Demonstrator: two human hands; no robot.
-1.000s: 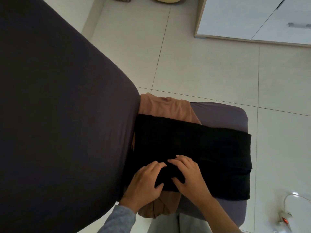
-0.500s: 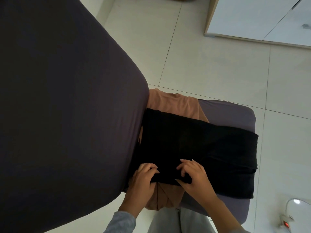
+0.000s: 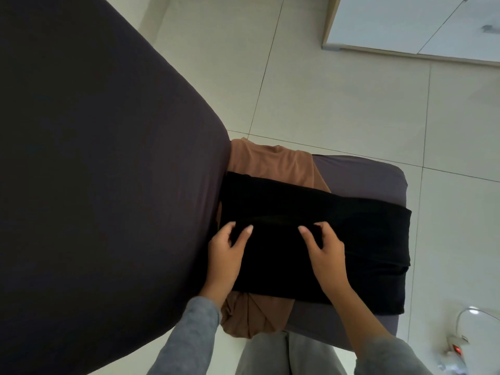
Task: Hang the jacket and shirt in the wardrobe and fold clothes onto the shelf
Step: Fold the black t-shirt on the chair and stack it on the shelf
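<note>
A black ribbed garment [image 3: 338,234] lies folded lengthwise across a purple-grey padded stool [image 3: 362,180]. Under it sits a brown garment [image 3: 270,161], showing at the far and near edges. My left hand [image 3: 226,255] grips the near fold of the black garment at its left part, fingers tucked under the raised edge and thumb on top. My right hand [image 3: 323,251] grips the same fold a little to the right, thumb on top and fingers hidden in the cloth. The fold is lifted and turned away from me.
A large bed with a dark purple sheet [image 3: 94,171] fills the left side, touching the stool. A white cabinet [image 3: 405,23] stands at the top right on pale floor tiles [image 3: 338,104]. A power strip with a red switch [image 3: 456,347] lies at the bottom right.
Both hands took hold of the black garment's near edge and carried it away from me over the garment's middle, and they moved apart. The view shifted slightly.
</note>
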